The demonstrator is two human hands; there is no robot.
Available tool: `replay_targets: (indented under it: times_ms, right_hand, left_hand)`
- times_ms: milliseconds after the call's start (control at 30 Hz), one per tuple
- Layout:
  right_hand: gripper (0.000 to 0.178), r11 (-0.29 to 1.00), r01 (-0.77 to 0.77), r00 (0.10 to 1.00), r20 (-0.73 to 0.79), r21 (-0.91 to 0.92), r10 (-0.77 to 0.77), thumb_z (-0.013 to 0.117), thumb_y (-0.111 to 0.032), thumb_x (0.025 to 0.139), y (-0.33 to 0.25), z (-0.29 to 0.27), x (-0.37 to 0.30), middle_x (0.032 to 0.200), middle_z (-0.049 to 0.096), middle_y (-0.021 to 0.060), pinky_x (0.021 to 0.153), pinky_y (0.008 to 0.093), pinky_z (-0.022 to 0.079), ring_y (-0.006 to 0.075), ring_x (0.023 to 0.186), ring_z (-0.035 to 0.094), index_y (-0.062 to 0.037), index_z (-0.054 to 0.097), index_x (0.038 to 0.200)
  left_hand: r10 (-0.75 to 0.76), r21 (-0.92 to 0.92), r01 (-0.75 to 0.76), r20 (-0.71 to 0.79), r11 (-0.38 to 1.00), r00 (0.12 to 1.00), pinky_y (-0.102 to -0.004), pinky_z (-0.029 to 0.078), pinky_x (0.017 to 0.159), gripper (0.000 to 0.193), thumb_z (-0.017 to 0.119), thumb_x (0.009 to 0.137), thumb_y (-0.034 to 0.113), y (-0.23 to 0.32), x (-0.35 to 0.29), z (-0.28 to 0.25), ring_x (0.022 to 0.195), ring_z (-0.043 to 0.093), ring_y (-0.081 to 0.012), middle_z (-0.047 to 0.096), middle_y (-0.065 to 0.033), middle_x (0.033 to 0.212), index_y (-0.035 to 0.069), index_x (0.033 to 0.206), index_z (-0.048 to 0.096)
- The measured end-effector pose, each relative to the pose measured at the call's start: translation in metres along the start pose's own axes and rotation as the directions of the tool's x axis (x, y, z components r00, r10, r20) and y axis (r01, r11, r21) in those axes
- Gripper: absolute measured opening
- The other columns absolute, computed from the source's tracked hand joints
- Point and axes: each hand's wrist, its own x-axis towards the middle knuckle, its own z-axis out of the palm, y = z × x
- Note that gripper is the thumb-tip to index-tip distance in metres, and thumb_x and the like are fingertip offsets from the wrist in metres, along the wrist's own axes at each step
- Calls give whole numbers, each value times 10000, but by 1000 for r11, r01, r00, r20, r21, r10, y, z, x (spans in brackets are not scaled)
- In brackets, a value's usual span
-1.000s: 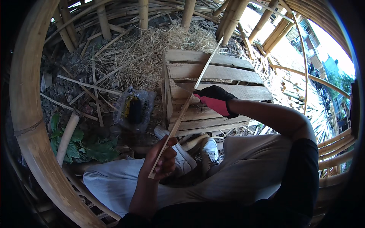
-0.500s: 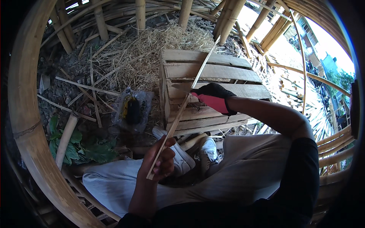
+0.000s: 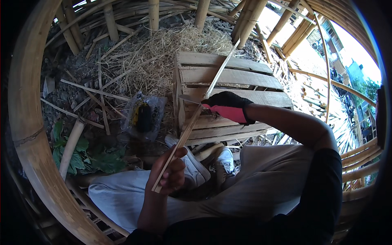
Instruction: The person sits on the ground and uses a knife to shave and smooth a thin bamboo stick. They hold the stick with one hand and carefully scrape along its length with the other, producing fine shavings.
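My bare left hand [image 3: 170, 173] is closed around the near end of a long, thin bamboo strip [image 3: 219, 73]. That strip slants up and away to the right, across a slatted wooden crate [image 3: 234, 78]. My right hand [image 3: 228, 107], in a black and pink glove, is closed on a knife [image 3: 189, 100]. The blade points left and lies at the strip's middle; the glove hides the handle. I cannot tell whether the gloved fingers also grip the strip.
Left of the crate lies a clear plastic bag [image 3: 157, 107] with a black and yellow thing in it. Dry straw [image 3: 163, 53] covers the ground behind. A thick bamboo pole [image 3: 28, 134] curves along the left. Green leaves [image 3: 107, 160] lie near my knee; white shoes [image 3: 224, 159] are below the crate.
The knife and gloved right hand have shifted slightly down and left along the strip. My left hand and the strip's near end have moved a little left.
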Motion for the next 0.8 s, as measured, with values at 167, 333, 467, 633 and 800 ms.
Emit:
replay_targets:
  times_ms: [167, 333, 467, 633, 800]
  right_hand:
    - [316, 965, -236, 972, 11, 114, 237, 560, -390, 1007, -11, -5, -6, 739, 620, 19, 547, 298, 436, 94, 623, 543, -131, 718, 1097]
    - [297, 964, -258, 966, -13, 68, 259, 549, -335, 992, 30, -20, 22, 738, 621, 3, 487, 318, 389, 111, 605, 500, -111, 740, 1037]
    - [311, 928, -261, 965, 105, 264, 242, 626, -409, 952, -19, 2, -25, 666, 550, -17, 478, 303, 340, 92, 567, 460, -133, 700, 830]
    - [469, 949, -232, 973, 67, 215, 222, 610, -492, 967, -17, -1, -9, 617, 515, -11, 468, 316, 329, 100, 522, 427, -102, 622, 707]
    - [354, 961, -240, 971, 20, 137, 240, 605, -421, 982, 5, -20, 3, 697, 585, -11, 499, 316, 378, 83, 563, 456, -102, 724, 886]
  left_hand:
    - [26, 8, -26, -49, 1000, 998, -214, 356, 272, 244, 277, 1103, 269, 5, -2, 0, 360, 527, -127, 535, -81, 589, 62, 1107, 408]
    - [11, 29, -8, -84, 1000, 996, -218, 338, 275, 275, 262, 1110, 297, -2, 2, 5, 341, 481, -119, 496, -56, 565, 72, 1096, 419]
    - [1, 130, 21, -170, 991, 985, -203, 304, 281, 304, 265, 1119, 346, -2, -3, 4, 312, 397, -88, 445, -12, 532, 108, 1059, 443]
    - [9, 105, 7, -153, 994, 988, -203, 294, 282, 297, 279, 1117, 346, 1, -2, 5, 312, 404, -85, 445, -10, 526, 114, 1046, 450]
    - [-11, 63, 19, -125, 998, 992, -211, 291, 280, 295, 279, 1117, 345, -1, 1, 6, 311, 416, -90, 453, -18, 518, 121, 1037, 452]
